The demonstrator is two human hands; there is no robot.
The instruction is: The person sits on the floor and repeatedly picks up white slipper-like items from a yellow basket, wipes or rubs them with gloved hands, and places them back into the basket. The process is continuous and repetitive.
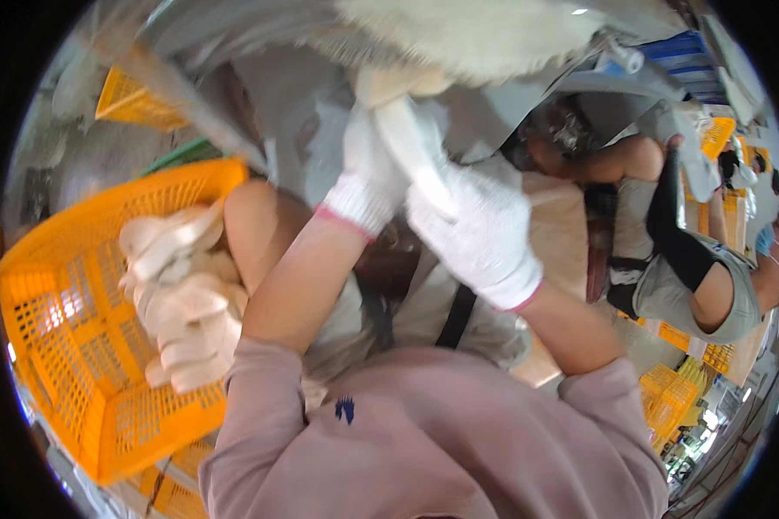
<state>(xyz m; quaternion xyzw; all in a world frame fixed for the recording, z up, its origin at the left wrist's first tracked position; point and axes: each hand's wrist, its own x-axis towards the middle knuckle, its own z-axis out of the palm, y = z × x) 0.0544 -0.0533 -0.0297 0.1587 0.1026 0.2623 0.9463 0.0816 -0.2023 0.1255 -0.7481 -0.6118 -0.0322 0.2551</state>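
Observation:
Both of my hands wear white knit gloves and are closed on one pale, smooth, elongated curved piece, whose exact kind I cannot tell. My left hand wraps its upper part from the left. At its lower end, my right hand grips from the right. The piece slants down to the right, and its broad top end meets the lower edge of a cream, fuzzy-edged buffing wheel. Some of my fingers are hidden behind the piece. Left of my left arm, an orange plastic basket holds several similar pale pieces.
A grey sheet-like hood surrounds the wheel's underside. Another person sits at the right, with a dark sleeve. More orange crates stand at the lower right, and another orange crate is at the far left.

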